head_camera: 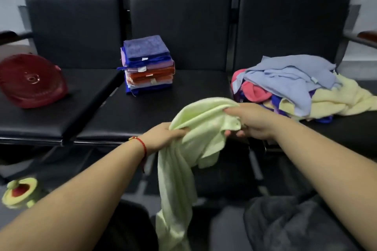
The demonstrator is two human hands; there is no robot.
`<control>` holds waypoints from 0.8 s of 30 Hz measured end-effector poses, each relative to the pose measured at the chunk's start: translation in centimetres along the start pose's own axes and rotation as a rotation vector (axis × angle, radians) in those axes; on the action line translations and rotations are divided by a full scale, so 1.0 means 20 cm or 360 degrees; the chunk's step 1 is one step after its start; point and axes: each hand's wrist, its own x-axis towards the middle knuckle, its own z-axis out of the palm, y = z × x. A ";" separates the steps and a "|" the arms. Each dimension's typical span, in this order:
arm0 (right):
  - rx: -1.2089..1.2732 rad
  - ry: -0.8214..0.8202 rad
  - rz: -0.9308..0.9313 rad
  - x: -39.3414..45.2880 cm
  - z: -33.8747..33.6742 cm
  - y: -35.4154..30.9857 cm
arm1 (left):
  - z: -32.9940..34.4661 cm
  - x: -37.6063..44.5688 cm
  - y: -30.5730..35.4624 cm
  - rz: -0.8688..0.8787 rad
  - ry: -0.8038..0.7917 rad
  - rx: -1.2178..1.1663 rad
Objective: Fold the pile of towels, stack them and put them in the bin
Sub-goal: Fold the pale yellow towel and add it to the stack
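**While both hands grip it, a pale green towel hangs off the bench front**

Held up at the front edge of the black bench (142,108), the pale green towel (189,149) droops toward the floor. At the towel's left, the left hand (161,136), with a red string bracelet (141,144) on its wrist, curls its fingers round a bunched edge. At its right, the right hand (251,120) pinches the upper fold between thumb and fingers. Behind the towel stands the stack of folded towels (148,65). Right of the towel lies the unfolded pile (295,85). Far left of it rests a dark red bin (30,81).
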 end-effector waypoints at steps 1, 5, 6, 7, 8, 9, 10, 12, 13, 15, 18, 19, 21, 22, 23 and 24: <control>0.0152 0.0038 0.0056 0.01 -0.01 0.00 | 0.01 0.01 0.01 0.0005 -0.0075 0.0031; 0.0366 0.0020 0.0047 0.01 0.00 -0.02 | 0.08 0.01 0.04 -0.0047 -0.0274 0.0310; 0.0424 0.0014 0.0006 0.00 0.00 -0.03 | 0.11 0.01 0.05 -0.0077 -0.0301 0.0318; 0.0502 0.0017 -0.0056 0.00 0.00 -0.05 | 0.14 0.01 0.05 -0.0103 -0.0354 0.0249; 0.0581 0.0028 -0.0141 -0.01 -0.01 -0.06 | 0.17 -0.01 0.06 -0.0145 -0.0436 0.0101; 0.0646 0.0036 -0.0237 -0.01 -0.02 -0.07 | 0.20 -0.02 0.07 -0.0208 -0.0536 -0.0105; 0.0668 0.0032 -0.0338 -0.01 -0.04 -0.07 | 0.23 -0.03 0.08 -0.0283 -0.0624 -0.0348; 0.0547 0.0011 -0.0494 -0.01 -0.06 -0.06 | 0.27 -0.06 0.12 -0.0388 -0.0733 -0.0768; 0.0458 -0.0008 -0.0535 -0.01 -0.06 -0.05 | 0.28 -0.08 0.15 -0.0401 -0.0764 -0.0916; 0.0347 -0.0050 -0.0487 -0.01 -0.08 -0.02 | 0.29 -0.10 0.19 -0.0374 -0.0757 -0.1082; 0.0090 -0.0035 -0.0066 -0.02 -0.09 0.06 | 0.27 -0.12 0.22 -0.0297 -0.0610 -0.1214; -0.0036 -0.0053 0.0113 -0.03 -0.09 0.09 | 0.26 -0.11 0.23 -0.0265 -0.0542 -0.1264; -0.0142 -0.0156 0.0357 -0.02 -0.10 0.15 | 0.23 -0.10 0.24 -0.0217 -0.0421 -0.1345; -0.0114 -0.0215 0.0405 -0.02 -0.10 0.16 | 0.21 -0.09 0.25 -0.0201 -0.0376 -0.1382; -0.0056 -0.0258 0.0420 -0.02 -0.09 0.17 | 0.19 -0.09 0.25 -0.0181 -0.0330 -0.1424; 0.0000 -0.0296 0.0426 -0.03 -0.08 0.17 | 0.16 -0.09 0.25 -0.0166 -0.0285 -0.1471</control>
